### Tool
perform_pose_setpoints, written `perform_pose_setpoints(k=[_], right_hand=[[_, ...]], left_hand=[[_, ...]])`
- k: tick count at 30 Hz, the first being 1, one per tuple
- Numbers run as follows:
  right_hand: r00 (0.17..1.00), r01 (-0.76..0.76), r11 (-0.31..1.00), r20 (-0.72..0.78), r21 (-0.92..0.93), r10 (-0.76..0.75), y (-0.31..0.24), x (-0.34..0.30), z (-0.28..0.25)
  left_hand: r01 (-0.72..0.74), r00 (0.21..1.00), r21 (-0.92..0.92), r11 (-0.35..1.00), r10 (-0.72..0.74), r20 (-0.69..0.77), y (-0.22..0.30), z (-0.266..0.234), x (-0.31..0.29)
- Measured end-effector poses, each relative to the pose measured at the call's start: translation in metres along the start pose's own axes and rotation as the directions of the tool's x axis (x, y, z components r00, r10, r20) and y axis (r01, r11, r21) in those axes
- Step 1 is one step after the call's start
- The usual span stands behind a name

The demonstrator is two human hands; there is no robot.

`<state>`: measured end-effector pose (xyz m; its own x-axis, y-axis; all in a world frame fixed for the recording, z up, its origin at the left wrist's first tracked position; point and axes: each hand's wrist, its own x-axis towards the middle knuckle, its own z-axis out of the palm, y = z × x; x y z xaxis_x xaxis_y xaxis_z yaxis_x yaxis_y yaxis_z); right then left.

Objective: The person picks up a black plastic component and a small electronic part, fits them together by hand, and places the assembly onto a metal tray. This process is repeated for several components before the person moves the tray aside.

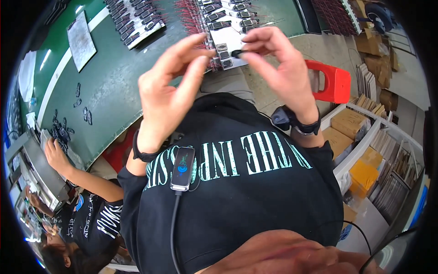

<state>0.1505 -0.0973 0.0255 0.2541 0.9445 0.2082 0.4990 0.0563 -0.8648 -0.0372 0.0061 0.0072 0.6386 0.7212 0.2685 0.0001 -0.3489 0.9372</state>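
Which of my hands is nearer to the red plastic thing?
Right. Your right hand is just left of the red plastic thing in the view; your left hand is farther left, with the green table behind it.

A: State the left hand (171, 80) position.
B: Raised before the torso; fingers curved, thumb apart from them.
A: Right hand (283, 59)?
B: Raised opposite, fingers bent, thumb and forefinger set in a pinch.
A: Wrists?
B: Left wrist (152, 130) and right wrist (305, 110) stand well apart; fingertips point inward.
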Motion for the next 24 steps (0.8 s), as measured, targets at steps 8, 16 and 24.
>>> perform_pose_setpoints(k=[8, 16, 24], right_hand=[[0.987, -0.090, 0.971, -0.146, -0.220, 0.059, 0.037, -0.017, -0.020], [0.936, 0.093, 0.851, -0.246, -0.516, -0.252, 0.058, -0.010, -0.011], [0.945, 0.216, 0.789, -0.081, -0.576, -0.318, 0.024, -0.006, 0.011]], left_hand=[[0.153, 0.988, -0.213, 0.965, -0.149, 0.038, -0.008, 0.001, 0.000], [0.203, 0.978, -0.225, 0.953, -0.208, 0.000, -0.015, -0.005, -0.008], [0.158, 0.950, -0.079, 0.984, -0.174, -0.258, -0.026, -0.042, -0.017]])
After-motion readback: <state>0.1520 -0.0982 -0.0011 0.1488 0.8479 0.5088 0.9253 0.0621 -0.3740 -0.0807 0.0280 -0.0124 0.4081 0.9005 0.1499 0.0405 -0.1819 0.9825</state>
